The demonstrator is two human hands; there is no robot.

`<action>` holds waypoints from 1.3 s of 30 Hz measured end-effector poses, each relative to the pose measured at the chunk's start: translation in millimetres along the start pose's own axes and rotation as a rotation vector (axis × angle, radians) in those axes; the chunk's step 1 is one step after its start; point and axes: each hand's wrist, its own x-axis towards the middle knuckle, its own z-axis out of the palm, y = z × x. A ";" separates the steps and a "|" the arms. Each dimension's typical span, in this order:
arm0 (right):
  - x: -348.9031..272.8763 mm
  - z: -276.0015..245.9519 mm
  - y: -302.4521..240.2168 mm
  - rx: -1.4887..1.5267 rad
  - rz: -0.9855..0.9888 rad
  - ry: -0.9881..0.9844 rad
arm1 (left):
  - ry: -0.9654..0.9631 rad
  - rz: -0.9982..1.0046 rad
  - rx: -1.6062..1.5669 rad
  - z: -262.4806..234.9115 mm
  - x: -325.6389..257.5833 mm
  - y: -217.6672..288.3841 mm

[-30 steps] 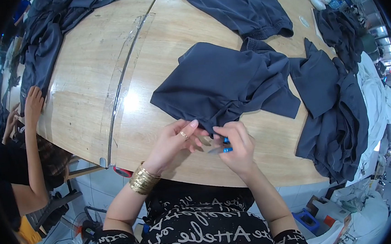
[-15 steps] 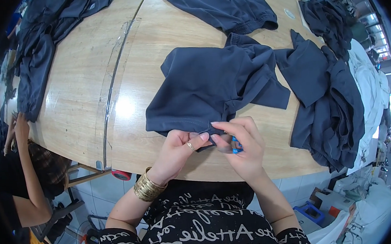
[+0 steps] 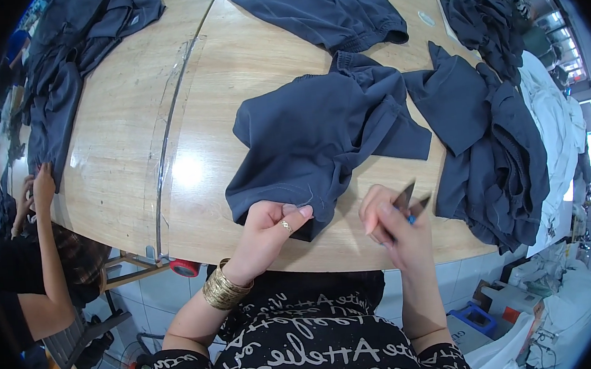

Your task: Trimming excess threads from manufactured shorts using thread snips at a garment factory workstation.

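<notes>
A pair of dark navy shorts (image 3: 298,136) lies spread on the table before me, its gathered waistband on the far side. My left hand (image 3: 269,229) pinches the near hem edge between thumb and fingers. Pale loose threads stand up from the cloth just beyond that thumb. Off to the right of the hem, apart from the cloth, my right hand (image 3: 394,222) is closed around small blue-handled thread snips (image 3: 418,204). Their dark blades point up and away, spread apart and slightly blurred. Most of the handle is hidden in my palm.
Another navy garment (image 3: 338,14) lies beyond the shorts. Navy pieces are heaped at the right (image 3: 501,147), beside white cloth (image 3: 550,143). A taped seam (image 3: 167,135) crosses the wooden table. At the left, a co-worker's hands (image 3: 37,187) touch a long navy pile (image 3: 60,99).
My right hand has drawn away from the hem to the right, and the snips' blades now show. My left hand still pinches the hem. The cloth has shifted slightly.
</notes>
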 end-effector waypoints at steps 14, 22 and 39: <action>3.0 8.5 16.5 -0.753 -0.489 0.316 | 0.021 -0.028 -0.136 15.5 -3.1 13.9; -2.8 11.2 8.6 -1.169 -0.505 0.288 | -0.027 0.044 -0.068 15.3 -4.7 12.2; -1.9 3.3 8.9 -0.987 -0.376 0.288 | 0.021 0.044 -0.015 16.7 -2.6 10.7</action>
